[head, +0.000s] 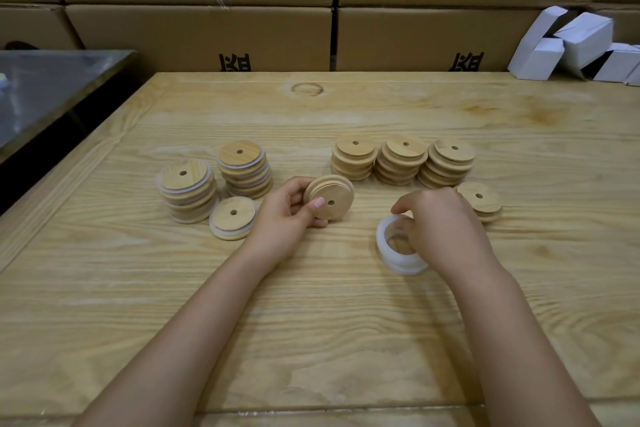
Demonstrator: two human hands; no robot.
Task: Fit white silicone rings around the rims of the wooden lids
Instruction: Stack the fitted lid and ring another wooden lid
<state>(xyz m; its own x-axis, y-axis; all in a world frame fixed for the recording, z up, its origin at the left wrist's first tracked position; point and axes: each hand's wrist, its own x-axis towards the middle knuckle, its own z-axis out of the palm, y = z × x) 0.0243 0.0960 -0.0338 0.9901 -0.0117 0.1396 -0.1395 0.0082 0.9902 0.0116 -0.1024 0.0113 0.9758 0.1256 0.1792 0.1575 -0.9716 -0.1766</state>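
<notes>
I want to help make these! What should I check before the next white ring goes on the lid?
1. The left hand grips the held lid by its edge, tilted up: ok.
2. The held lid has a bare rim, with no ring on it: ok.
3. The right hand has just one ring from the ring stack: cannot tell, its fingers hide the grip.
4. A ring is clear of the ring stack: not ok, the right hand is at the stack's top.
5. The short finished pile beside the left hand has room on top: ok.
6. The bare lid stacks behind hold more lids: ok.
</notes>
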